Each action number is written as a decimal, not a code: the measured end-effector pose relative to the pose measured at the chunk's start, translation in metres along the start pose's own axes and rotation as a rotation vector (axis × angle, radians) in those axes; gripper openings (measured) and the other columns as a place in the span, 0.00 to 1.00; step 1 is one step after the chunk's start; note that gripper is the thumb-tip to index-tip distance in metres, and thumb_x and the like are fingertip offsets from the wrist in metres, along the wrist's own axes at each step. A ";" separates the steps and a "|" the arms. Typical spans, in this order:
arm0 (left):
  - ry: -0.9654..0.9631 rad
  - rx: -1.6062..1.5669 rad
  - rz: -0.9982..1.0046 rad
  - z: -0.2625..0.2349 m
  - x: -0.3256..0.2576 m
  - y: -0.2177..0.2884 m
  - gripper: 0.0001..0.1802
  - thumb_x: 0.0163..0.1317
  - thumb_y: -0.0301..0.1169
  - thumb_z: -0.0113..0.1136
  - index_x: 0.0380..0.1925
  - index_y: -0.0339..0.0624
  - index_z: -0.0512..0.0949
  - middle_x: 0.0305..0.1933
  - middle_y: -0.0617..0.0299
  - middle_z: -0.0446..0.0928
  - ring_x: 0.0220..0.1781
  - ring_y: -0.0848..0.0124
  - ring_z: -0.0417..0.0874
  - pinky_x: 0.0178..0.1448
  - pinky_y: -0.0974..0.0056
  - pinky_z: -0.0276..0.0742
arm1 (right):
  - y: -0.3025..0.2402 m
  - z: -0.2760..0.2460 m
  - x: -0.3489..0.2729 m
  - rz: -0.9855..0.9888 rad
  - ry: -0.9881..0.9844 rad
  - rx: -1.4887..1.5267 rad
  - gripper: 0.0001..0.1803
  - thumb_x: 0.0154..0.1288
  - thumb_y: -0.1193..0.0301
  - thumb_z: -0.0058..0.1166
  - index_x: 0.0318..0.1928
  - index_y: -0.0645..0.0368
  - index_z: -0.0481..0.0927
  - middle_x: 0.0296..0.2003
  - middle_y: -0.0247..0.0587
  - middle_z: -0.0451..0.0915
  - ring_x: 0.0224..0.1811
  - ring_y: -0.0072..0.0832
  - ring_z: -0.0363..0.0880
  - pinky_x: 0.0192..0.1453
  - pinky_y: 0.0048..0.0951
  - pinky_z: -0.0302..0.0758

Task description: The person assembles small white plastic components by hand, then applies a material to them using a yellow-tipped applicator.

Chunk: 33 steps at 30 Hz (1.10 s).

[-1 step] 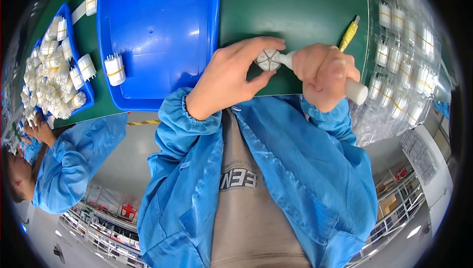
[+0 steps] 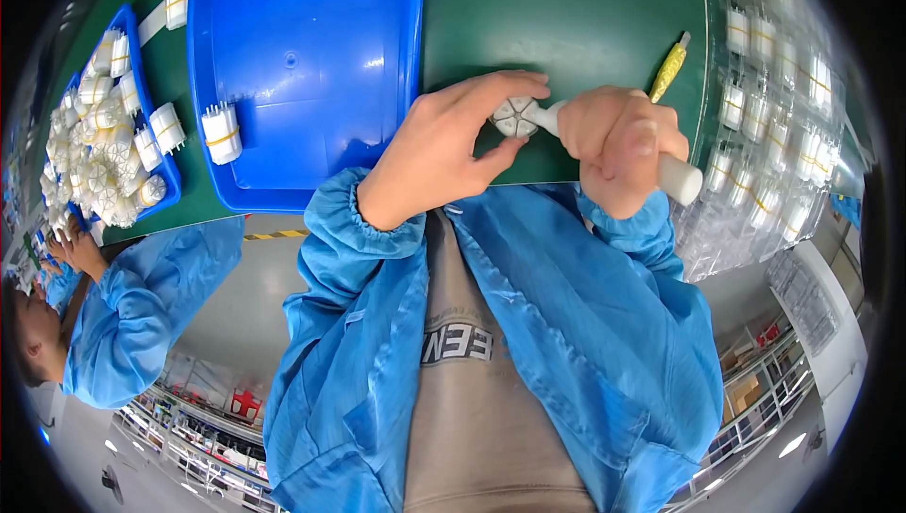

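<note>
Between its thumb and fingers my left hand (image 2: 439, 140) grips a round white segmented bundle (image 2: 514, 117), whose end face shows wedge-shaped parts. My right hand (image 2: 618, 140) is wrapped round a thick white rod-shaped tool (image 2: 680, 181). The tool's narrow tip meets, or nearly meets, the right side of the bundle's end face; exact contact is hard to make out. Both hands are over the green table near its front edge. Beyond the right hand lies a yellow-handled pen-like tool (image 2: 669, 69).
Left of my hands stands a large blue tray (image 2: 302, 32) with one banded white bundle (image 2: 221, 134) inside. Farther left, a smaller blue bin (image 2: 168, 168) is heaped with bundles. Clear-bagged bundles (image 2: 764, 117) cover the right side. A co-worker in a blue sleeve (image 2: 156, 296) works at far left.
</note>
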State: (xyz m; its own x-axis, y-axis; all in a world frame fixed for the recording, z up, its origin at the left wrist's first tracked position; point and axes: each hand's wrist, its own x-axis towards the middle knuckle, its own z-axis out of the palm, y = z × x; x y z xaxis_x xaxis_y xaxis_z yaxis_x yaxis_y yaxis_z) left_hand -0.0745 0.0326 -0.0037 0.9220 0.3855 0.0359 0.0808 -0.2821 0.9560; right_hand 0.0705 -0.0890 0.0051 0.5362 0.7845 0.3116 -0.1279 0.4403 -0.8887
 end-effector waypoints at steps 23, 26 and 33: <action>-0.071 -0.015 0.037 -0.003 0.006 -0.001 0.32 0.52 0.19 0.61 0.61 0.42 0.76 0.65 0.48 0.77 0.63 0.47 0.80 0.64 0.53 0.79 | 0.006 0.012 0.007 -0.270 0.017 -0.312 0.13 0.68 0.77 0.51 0.24 0.64 0.74 0.16 0.40 0.74 0.13 0.29 0.71 0.17 0.30 0.68; -0.103 0.020 0.043 -0.002 0.010 -0.001 0.29 0.54 0.20 0.61 0.60 0.38 0.76 0.66 0.45 0.76 0.65 0.47 0.79 0.66 0.54 0.77 | 0.008 0.012 0.010 -0.330 0.002 -0.410 0.10 0.65 0.78 0.53 0.25 0.64 0.76 0.15 0.42 0.75 0.11 0.33 0.72 0.17 0.31 0.71; -0.234 0.140 -0.051 0.000 0.005 0.008 0.27 0.58 0.26 0.64 0.60 0.36 0.75 0.65 0.44 0.77 0.63 0.46 0.81 0.66 0.53 0.77 | -0.007 0.007 0.005 -0.219 -0.008 -0.394 0.07 0.63 0.80 0.55 0.27 0.66 0.81 0.15 0.43 0.74 0.12 0.38 0.72 0.16 0.34 0.66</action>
State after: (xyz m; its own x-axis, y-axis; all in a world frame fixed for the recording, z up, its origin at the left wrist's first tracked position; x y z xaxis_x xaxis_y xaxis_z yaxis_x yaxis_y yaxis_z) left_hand -0.0689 0.0326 0.0039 0.9765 0.1936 -0.0948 0.1656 -0.3924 0.9048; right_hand 0.0676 -0.0850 0.0151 0.5084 0.6953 0.5081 0.3163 0.3980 -0.8611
